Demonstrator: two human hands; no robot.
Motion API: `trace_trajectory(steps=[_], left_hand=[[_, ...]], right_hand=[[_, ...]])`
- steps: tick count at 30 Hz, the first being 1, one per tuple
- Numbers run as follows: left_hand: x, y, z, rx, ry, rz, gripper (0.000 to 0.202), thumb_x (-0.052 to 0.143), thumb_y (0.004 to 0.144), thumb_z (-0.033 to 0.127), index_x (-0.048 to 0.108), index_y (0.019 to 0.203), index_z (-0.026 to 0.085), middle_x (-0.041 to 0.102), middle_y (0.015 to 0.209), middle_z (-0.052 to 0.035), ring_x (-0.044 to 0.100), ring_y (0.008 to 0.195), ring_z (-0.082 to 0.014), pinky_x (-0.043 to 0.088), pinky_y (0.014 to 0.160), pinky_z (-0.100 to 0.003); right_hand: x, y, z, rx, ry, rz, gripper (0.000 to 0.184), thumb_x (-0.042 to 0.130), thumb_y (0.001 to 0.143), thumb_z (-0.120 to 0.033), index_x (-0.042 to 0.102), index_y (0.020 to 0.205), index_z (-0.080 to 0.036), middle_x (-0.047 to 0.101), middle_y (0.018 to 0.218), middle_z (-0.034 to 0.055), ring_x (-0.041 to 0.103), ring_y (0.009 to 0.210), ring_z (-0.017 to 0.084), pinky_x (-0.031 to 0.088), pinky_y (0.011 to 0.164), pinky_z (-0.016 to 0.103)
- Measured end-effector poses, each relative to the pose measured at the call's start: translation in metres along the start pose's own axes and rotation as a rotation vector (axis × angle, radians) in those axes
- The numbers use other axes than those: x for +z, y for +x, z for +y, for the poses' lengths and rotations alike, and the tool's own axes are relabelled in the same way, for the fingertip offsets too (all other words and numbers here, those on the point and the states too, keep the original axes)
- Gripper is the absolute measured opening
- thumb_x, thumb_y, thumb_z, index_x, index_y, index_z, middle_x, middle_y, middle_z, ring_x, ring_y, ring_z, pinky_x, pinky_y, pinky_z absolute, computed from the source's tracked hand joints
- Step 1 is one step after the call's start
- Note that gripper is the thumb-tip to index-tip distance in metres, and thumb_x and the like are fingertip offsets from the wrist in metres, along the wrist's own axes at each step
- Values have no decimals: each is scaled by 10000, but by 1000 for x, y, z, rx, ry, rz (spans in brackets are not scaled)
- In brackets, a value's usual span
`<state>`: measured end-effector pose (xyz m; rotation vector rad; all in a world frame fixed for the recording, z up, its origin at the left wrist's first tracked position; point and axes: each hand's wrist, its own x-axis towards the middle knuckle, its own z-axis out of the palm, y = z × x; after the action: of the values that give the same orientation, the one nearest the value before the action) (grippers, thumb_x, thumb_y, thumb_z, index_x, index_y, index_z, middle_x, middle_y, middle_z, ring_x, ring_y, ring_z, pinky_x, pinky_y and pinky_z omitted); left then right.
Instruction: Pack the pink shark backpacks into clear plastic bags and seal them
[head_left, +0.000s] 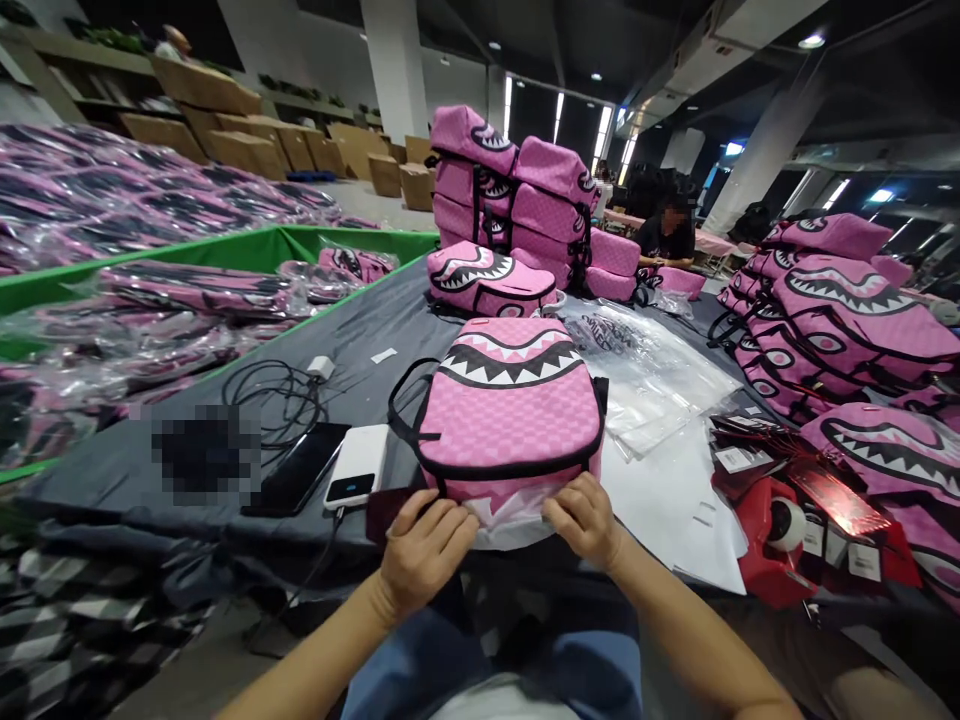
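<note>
In front of me a pink checkered backpack [517,410] with a shark-mouth print lies on its back, its base toward me. A thin white sheet [517,528], paper or plastic, shows under its near edge. My left hand [429,545] is closed on the sheet at the near left corner, knuckles up. My right hand [586,520] pinches the sheet at the near right corner. Both hands lie close against the backpack's base. A dark red flat piece [384,512] lies beside my left hand, partly hidden.
Left: a white power bank [358,465], a phone [300,470] and a coiled black cable [274,400]. Right: clear plastic bags [652,385], white paper [675,505], a red tape dispenser [776,545] and tags [862,560]. Stacked backpacks [551,215] stand behind. A co-worker [667,235] sits farther back.
</note>
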<state>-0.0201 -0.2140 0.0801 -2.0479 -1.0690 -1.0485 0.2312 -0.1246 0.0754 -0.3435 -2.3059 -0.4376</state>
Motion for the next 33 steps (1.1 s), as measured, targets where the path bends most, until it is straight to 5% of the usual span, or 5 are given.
trace_trajectory(steps=[5,8,16,25,33], left_hand=[[13,-39,39,-134,-100,-137,304,570,928,299,624,1190,153,766,969,-81,711,940,-231,428,1062,-439],[12,-28,40,-178,-126,-187,319,541,971,192,563,1283,135,748,837,-16,685,747,-154,417,1046,-397],[4,-4,14,-96,-203,-407,244,436,1049,196,580,852,195,608,647,53,571,601,-115,399,886,-353],[4,-11,-14,338,-492,-192,166,560,913,32,618,985,169,730,1061,-89,641,1095,-197,521,1029,-387],[24,8,-27,478,-454,-406,166,448,1030,150,586,942,175,626,722,9,538,637,-140,477,718,-309]], right_hand=[[11,-44,-7,40,44,-48,298,483,910,-47,601,1131,-209,610,795,25,538,670,172,456,636,314],[-8,-44,-7,83,183,-219,354,524,933,-189,529,1284,-143,651,907,80,601,780,210,522,702,344],[-17,-3,3,170,119,-777,112,706,914,-192,622,983,-166,694,801,46,664,727,205,442,609,303],[-23,4,5,-259,57,-414,178,438,1041,-140,608,1017,-186,697,1009,74,586,859,168,371,725,322],[-43,44,24,-272,119,-837,199,454,1073,-224,604,953,-172,641,812,7,542,685,139,298,597,324]])
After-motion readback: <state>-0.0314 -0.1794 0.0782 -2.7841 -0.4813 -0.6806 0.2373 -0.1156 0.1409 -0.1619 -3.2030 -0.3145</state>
